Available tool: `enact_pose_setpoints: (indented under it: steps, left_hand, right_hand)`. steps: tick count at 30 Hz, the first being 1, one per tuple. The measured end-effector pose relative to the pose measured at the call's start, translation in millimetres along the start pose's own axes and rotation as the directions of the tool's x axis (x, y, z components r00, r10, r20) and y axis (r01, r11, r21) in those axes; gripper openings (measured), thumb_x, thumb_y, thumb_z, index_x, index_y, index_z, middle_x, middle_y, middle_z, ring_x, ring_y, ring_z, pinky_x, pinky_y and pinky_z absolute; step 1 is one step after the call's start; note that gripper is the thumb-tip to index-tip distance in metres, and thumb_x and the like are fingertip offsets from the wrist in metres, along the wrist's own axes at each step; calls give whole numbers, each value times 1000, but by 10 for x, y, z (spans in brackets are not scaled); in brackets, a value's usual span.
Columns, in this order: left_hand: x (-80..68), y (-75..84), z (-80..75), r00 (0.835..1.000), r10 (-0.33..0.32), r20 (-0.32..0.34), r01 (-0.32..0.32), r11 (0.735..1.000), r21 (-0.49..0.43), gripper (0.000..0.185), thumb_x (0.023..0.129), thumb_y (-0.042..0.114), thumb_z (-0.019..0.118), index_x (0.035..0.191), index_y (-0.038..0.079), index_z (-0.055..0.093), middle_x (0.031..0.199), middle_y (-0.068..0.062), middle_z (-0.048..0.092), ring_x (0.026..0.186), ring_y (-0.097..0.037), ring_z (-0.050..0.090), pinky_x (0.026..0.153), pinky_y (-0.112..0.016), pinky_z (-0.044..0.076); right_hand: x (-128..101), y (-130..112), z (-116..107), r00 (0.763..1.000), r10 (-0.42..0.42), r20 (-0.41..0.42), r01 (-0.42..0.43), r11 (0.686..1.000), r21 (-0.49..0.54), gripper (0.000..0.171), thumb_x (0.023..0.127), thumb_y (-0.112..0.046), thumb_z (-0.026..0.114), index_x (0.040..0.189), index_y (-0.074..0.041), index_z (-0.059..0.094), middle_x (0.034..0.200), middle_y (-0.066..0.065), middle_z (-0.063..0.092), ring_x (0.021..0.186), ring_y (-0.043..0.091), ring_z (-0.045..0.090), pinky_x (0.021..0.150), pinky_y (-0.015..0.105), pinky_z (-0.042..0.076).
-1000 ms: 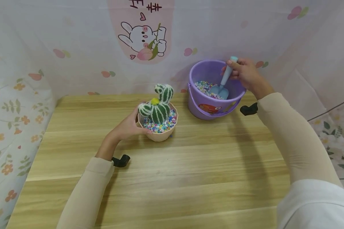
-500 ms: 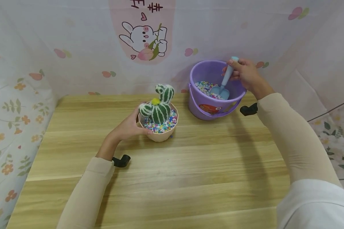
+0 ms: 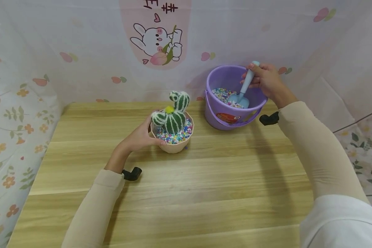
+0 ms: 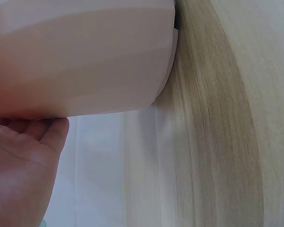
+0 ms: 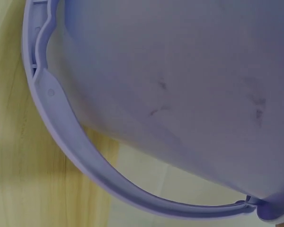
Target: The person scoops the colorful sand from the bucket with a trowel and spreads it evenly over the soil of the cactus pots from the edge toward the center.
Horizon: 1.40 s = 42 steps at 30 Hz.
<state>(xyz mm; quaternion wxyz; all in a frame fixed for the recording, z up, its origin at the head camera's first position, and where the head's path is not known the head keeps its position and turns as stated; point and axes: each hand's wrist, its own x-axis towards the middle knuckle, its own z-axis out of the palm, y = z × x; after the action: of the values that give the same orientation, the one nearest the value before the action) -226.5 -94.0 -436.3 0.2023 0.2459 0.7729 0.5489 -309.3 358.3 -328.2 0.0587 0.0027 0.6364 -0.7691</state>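
Note:
My left hand point(image 3: 141, 137) grips the near-left side of a pale peach flowerpot point(image 3: 173, 148), thumb at the front and fingers round the back. In the pot a knitted green cactus point(image 3: 174, 123) with white stripes and a yellow flower stands in colourful pebbles point(image 3: 181, 137). My right hand point(image 3: 268, 82) holds the handle of a light blue toy shovel point(image 3: 247, 82) inside a purple bucket point(image 3: 212, 112). The shovel's blade rests in the multicoloured pebbles point(image 3: 222, 93) at the bucket's bottom. The right wrist view shows only the bucket's wall and handle point(image 5: 80, 137); that hand is hidden there.
Both pot and bucket stand at the back of a wooden table point(image 3: 179, 199). Behind them hangs a white curtain point(image 3: 90, 62) with a rabbit print. A small blue pebble point(image 3: 186, 147) lies beside the pot. A black wrist mount point(image 3: 132, 174) sits at each cuff.
Both hands keep their holds on the pot and the shovel. The whole scene shifts very slightly to the right in the head view; the shovel's handle leans marginally further right.

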Motion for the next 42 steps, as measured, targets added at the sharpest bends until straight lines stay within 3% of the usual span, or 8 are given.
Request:
enact_pose_setpoints:
  steps: [10,25,42]
  left_hand:
    - [-2,-14,2,1000,6,-5,-6,1000,-15,114,76,22,85,157,22,4,159,-5,20,145,-25,22,116,-53,21]
    - [-14,-7,16,1000,20,8,-20,999,-49,113,78,19,83,157,23,3,160,-4,16,145,-24,21,116,-52,22]
    - [-30,-13,9,1000,14,-6,-14,1000,-20,113,77,26,84,157,24,4,159,-4,20,145,-24,22,116,-51,20]
  right_hand:
    - [2,-42,29,995,61,-74,-61,998,-3,22,97,-17,57,91,3,66,74,17,71,67,30,72,55,35,57]
    - [1,-3,22,994,25,-108,-30,999,-37,22,98,-17,56,94,4,63,73,16,71,65,29,72,51,33,56]
    - [-8,-27,50,987,64,-147,-68,997,-21,24,98,-20,56,99,4,59,73,15,71,64,28,72,50,33,56]
